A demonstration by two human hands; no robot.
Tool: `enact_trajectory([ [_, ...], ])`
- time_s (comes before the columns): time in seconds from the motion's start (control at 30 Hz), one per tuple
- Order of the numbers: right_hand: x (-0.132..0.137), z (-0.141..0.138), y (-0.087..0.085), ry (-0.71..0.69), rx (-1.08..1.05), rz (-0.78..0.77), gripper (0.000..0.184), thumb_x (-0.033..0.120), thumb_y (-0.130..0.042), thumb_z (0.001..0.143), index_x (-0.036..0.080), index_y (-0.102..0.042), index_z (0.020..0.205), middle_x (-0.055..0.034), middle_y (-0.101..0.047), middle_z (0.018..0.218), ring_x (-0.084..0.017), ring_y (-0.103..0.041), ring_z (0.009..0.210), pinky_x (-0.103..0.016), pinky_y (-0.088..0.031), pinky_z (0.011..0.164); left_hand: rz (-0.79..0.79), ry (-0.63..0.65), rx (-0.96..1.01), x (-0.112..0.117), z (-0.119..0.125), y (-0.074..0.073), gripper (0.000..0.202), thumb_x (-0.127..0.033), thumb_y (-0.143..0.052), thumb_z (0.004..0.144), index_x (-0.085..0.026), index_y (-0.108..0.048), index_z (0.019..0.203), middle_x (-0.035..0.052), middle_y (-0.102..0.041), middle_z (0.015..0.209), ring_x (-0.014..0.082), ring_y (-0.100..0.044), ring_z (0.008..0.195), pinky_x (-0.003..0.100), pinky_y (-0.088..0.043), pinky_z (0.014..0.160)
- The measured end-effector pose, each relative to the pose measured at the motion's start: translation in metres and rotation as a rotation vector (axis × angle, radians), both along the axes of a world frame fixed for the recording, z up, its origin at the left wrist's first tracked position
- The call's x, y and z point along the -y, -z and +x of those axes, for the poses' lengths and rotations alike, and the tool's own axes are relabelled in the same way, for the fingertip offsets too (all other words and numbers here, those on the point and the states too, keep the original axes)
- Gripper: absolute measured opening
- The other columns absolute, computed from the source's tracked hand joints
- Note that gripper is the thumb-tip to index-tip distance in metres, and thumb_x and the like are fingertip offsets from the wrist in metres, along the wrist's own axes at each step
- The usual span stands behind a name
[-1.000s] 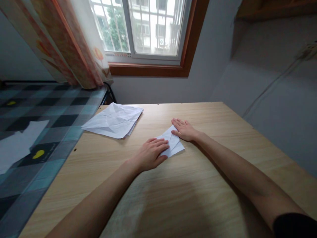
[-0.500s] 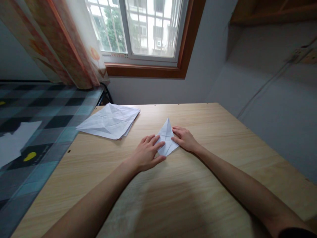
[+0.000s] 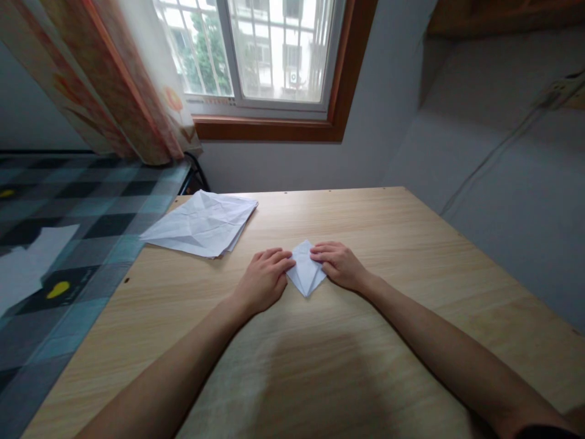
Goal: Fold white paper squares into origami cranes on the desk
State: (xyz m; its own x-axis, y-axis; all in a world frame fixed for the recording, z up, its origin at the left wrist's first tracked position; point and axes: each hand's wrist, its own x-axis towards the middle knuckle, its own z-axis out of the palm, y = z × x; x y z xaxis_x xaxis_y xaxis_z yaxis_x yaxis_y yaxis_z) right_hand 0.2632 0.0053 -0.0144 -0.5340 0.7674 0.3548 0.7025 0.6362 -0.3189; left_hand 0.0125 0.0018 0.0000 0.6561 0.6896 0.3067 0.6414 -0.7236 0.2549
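Note:
A small folded sheet of white paper [image 3: 305, 271] lies on the wooden table in a kite shape, one point toward me, with crease lines down its middle. At its left edge, my left hand [image 3: 266, 274] is closed, fingertips on the paper and the thumb mostly hidden. My right hand [image 3: 340, 263] grips the right edge, its fingers bent together over the upper side. Both hands rest low against the tabletop.
Creased white sheets [image 3: 205, 222] lie stacked at the table's [image 3: 411, 244] back left. Left of it is a checked bedspread [image 3: 114, 201] with a torn white paper [image 3: 36, 262] on it. A curtain [image 3: 132, 79] hangs by the window, and a wall stands behind.
The paper's tall far tip no longer sticks up; its outline is now shorter. My left hand has drawn back left, its fingers closer together, and my right hand has shifted slightly nearer.

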Motion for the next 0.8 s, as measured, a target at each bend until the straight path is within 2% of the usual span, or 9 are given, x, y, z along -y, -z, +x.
enact_trajectory([
  [0.07, 0.007, -0.006, -0.003, -0.005, 0.053, 0.007, 0.034, 0.019, -0.051, 0.092, 0.014, -0.07, 0.12, -0.0132, -0.067, 0.13, -0.025, -0.058, 0.126, -0.045, -0.043, 0.11, 0.001, 0.0, -0.035, 0.002, 0.002, -0.002, 0.03, -0.023, -0.046, 0.091, -0.021, -0.065, 0.114, 0.0081, -0.064, 0.133, 0.0303, -0.052, 0.127, 0.053, -0.041, 0.105],
  [0.17, 0.019, -0.018, -0.008, -0.036, 0.208, -0.016, 0.056, 0.037, -0.049, 0.097, 0.003, -0.049, 0.142, -0.0222, -0.046, 0.15, -0.031, -0.041, 0.142, -0.048, -0.033, 0.117, -0.022, -0.001, -0.076, 0.004, 0.004, -0.005, 0.028, -0.036, -0.051, 0.093, -0.019, -0.064, 0.111, 0.0104, -0.062, 0.137, 0.0326, -0.052, 0.128, 0.053, -0.041, 0.105],
  [0.3, 0.027, -0.026, -0.011, -0.031, 0.323, -0.087, 0.071, 0.051, -0.037, 0.1, 0.003, -0.031, 0.152, -0.0223, -0.028, 0.16, -0.031, -0.024, 0.15, -0.052, -0.022, 0.121, -0.009, -0.011, -0.089, 0.005, 0.005, -0.006, 0.033, -0.045, -0.059, 0.089, -0.019, -0.062, 0.11, 0.0118, -0.061, 0.137, 0.0341, -0.051, 0.129, 0.053, -0.04, 0.105],
  [0.43, 0.017, -0.019, -0.01, 0.106, 0.335, -0.162, 0.08, 0.062, -0.039, 0.096, 0.007, -0.028, 0.154, -0.0212, -0.026, 0.161, -0.032, -0.023, 0.151, -0.057, -0.018, 0.121, 0.002, -0.007, -0.107, 0.006, 0.005, -0.008, 0.033, -0.047, -0.059, 0.089, -0.02, -0.062, 0.107, 0.0109, -0.061, 0.137, 0.0343, -0.051, 0.129, 0.053, -0.04, 0.104],
  [0.53, 0.004, -0.006, -0.009, 0.302, 0.284, -0.184, 0.073, 0.056, -0.044, 0.096, 0.007, -0.036, 0.15, -0.0223, -0.032, 0.158, -0.033, -0.027, 0.149, -0.058, -0.02, 0.12, -0.001, -0.007, -0.131, 0.006, 0.005, -0.009, 0.037, -0.05, -0.059, 0.088, -0.019, -0.062, 0.108, 0.012, -0.06, 0.138, 0.0349, -0.051, 0.129, 0.053, -0.04, 0.104],
  [0.6, -0.001, 0.001, -0.007, 0.34, 0.169, -0.18, 0.064, 0.048, -0.05, 0.095, 0.005, -0.047, 0.143, -0.024, -0.04, 0.154, -0.033, -0.034, 0.145, -0.054, -0.025, 0.119, 0.001, -0.011, -0.137, 0.006, 0.005, -0.009, 0.039, -0.051, -0.059, 0.088, -0.019, -0.062, 0.109, 0.0121, -0.059, 0.139, 0.0348, -0.05, 0.129, 0.053, -0.039, 0.104],
  [0.67, -0.004, 0.004, -0.004, 0.297, -0.049, -0.201, 0.053, 0.039, -0.057, 0.092, 0.007, -0.058, 0.133, -0.0232, -0.049, 0.147, -0.032, -0.043, 0.139, -0.049, -0.031, 0.117, 0.005, -0.017, -0.135, 0.006, 0.005, -0.008, 0.039, -0.051, -0.058, 0.089, -0.019, -0.062, 0.11, 0.0115, -0.059, 0.14, 0.0341, -0.05, 0.13, 0.052, -0.039, 0.105],
  [0.8, -0.003, -0.005, -0.002, 0.265, -0.705, -0.411, 0.042, 0.032, -0.068, 0.08, 0.016, -0.068, 0.119, -0.0168, -0.049, 0.148, -0.028, -0.057, 0.123, -0.044, -0.048, 0.103, 0.024, -0.029, -0.126, 0.006, 0.005, -0.006, 0.038, -0.049, -0.058, 0.09, -0.019, -0.063, 0.113, 0.0106, -0.059, 0.139, 0.0325, -0.05, 0.13, 0.051, -0.039, 0.106],
])
